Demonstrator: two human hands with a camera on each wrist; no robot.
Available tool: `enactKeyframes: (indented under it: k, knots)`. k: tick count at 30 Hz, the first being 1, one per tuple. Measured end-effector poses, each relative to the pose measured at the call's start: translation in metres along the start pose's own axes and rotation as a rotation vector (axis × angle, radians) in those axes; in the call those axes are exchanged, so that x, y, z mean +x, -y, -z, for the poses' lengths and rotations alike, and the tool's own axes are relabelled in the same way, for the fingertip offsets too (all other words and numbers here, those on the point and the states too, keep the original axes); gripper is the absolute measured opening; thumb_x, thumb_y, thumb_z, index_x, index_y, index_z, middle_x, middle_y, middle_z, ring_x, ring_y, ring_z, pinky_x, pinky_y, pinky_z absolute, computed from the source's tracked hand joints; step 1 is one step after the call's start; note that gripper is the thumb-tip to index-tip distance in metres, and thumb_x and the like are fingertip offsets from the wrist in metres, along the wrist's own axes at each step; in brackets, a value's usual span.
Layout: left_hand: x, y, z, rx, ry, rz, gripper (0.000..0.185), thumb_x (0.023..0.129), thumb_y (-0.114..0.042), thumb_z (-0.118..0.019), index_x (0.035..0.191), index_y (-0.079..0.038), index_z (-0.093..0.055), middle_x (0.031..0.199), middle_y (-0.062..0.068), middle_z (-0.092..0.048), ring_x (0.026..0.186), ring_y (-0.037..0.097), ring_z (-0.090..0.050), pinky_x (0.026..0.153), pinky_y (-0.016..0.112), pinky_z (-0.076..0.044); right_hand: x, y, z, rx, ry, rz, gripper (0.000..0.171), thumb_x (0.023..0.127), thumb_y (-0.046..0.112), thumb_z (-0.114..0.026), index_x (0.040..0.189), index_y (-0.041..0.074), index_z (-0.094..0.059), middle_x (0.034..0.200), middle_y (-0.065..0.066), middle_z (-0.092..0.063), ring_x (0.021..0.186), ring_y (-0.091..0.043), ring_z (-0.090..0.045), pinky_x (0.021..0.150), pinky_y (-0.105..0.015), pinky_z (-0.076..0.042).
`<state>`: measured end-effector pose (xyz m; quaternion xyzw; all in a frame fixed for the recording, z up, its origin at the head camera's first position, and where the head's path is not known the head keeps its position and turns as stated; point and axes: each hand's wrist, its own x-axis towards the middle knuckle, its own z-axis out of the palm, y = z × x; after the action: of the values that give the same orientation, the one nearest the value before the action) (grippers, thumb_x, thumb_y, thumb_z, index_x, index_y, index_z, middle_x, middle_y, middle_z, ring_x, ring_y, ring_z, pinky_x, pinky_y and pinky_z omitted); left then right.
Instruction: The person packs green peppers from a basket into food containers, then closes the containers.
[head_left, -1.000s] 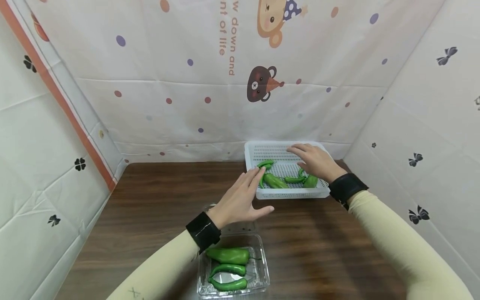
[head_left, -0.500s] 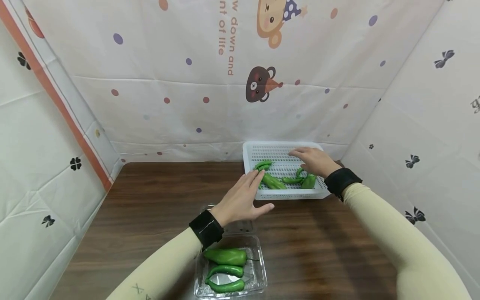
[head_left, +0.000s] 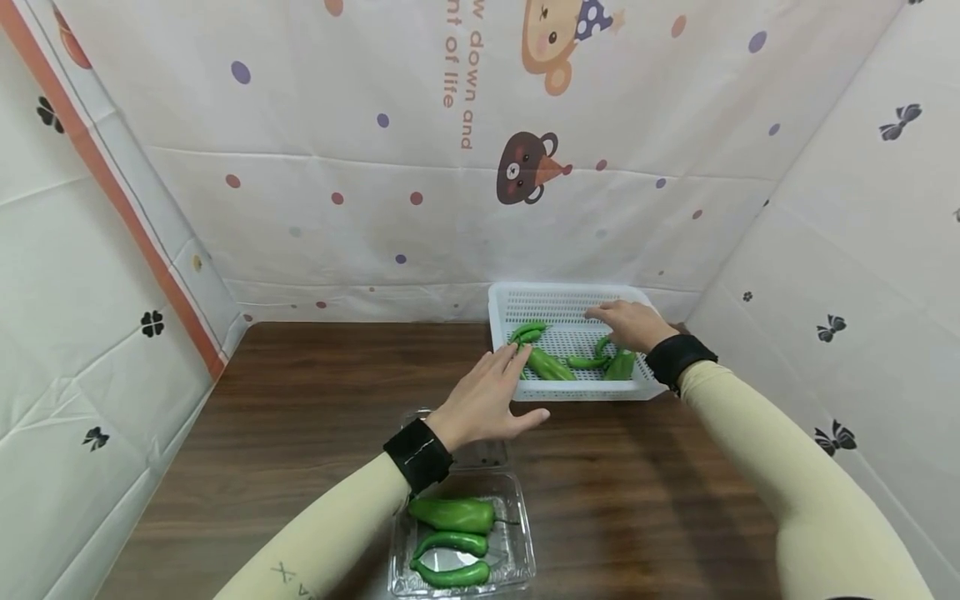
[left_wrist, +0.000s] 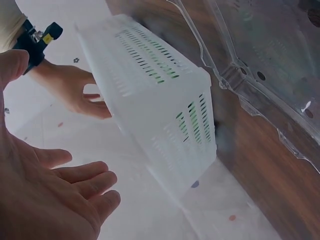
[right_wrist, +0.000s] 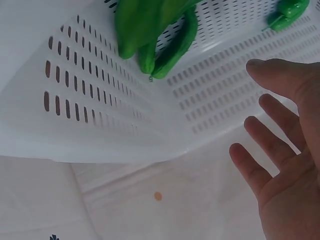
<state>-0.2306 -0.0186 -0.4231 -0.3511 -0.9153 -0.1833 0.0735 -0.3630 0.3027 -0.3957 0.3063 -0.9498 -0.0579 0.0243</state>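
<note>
My left hand (head_left: 483,400) hovers near the front left corner of a white perforated plastic basket (head_left: 585,390), fingers extended, thumb spread, holding nothing. In the left wrist view its fingers (left_wrist: 85,185) lie loosely apart from the basket wall. My right hand (head_left: 632,325) is over the basket's right side, also with nothing in it; in the right wrist view its fingers (right_wrist: 270,135) are spread and relaxed. Inside the basket lie several green peppers, among them a large one (head_left: 550,365), slim ones (head_left: 529,329) at the left and a broad one (head_left: 621,367) at the right.
Nearer me on the brown wooden table (head_left: 300,433) stands a clear plastic clamshell box (head_left: 525,533), lid folded back. It holds a large green pepper (head_left: 453,515) and two slim curved ones (head_left: 453,575). A printed cloth (head_left: 337,242) hangs behind the basket, with more cloth on both sides.
My right hand has lowered slightly toward the basket's right side. The left hand has stayed almost in place. The peppers, basket and clear box stay put, apart from a slight camera shift.
</note>
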Motion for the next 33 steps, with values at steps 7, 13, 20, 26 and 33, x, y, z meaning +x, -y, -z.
enactKeyframes:
  k: [7,13,20,26,33]
  knots:
    - [-0.002,0.000,-0.004,-0.013,0.030,0.041,0.095,0.096,-0.063,-0.058,0.162,-0.003,-0.026,0.159,0.021,-0.038,0.150,0.033,-0.034,0.124,0.045,-0.026,0.006,-0.006,-0.014,0.005,0.073,-0.003,0.053,0.084,-0.013,-0.072,0.134,0.002,-0.065,0.128,-0.021,-0.068,0.112,-0.040,-0.066,0.087,-0.052,-0.057]
    - [-0.003,0.000,-0.007,-0.006,0.036,0.036,0.092,0.097,-0.062,-0.059,0.160,-0.002,-0.031,0.158,0.019,-0.041,0.149,0.031,-0.036,0.124,0.046,-0.027,0.002,-0.012,-0.020,-0.034,0.126,-0.020,0.058,0.082,-0.014,-0.076,0.136,0.006,-0.065,0.124,-0.019,-0.070,0.105,-0.037,-0.068,0.084,-0.050,-0.058]
    - [-0.004,0.001,-0.007,0.006,0.038,0.037,0.091,0.097,-0.061,-0.060,0.159,0.000,-0.033,0.157,0.021,-0.042,0.148,0.031,-0.038,0.123,0.047,-0.028,0.007,-0.014,-0.023,-0.042,0.211,-0.036,0.060,0.084,-0.021,-0.068,0.137,0.008,-0.065,0.128,-0.018,-0.069,0.113,-0.038,-0.066,0.087,-0.052,-0.058]
    - [-0.007,0.002,-0.010,0.010,0.057,0.048,0.090,0.097,-0.061,-0.059,0.159,-0.001,-0.033,0.158,0.021,-0.041,0.149,0.032,-0.036,0.124,0.045,-0.027,0.014,-0.018,-0.032,-0.090,0.222,-0.005,0.063,0.080,-0.023,-0.071,0.132,0.012,-0.068,0.120,-0.017,-0.072,0.099,-0.035,-0.070,0.066,-0.043,-0.058]
    - [-0.004,0.002,-0.010,0.025,0.054,0.036,0.089,0.097,-0.060,-0.060,0.158,-0.001,-0.034,0.157,0.022,-0.042,0.149,0.033,-0.037,0.124,0.046,-0.027,0.008,-0.017,-0.034,-0.085,0.154,0.000,0.053,0.081,-0.022,-0.069,0.124,0.009,-0.073,0.114,-0.017,-0.074,0.092,-0.033,-0.071,0.066,-0.044,-0.057]
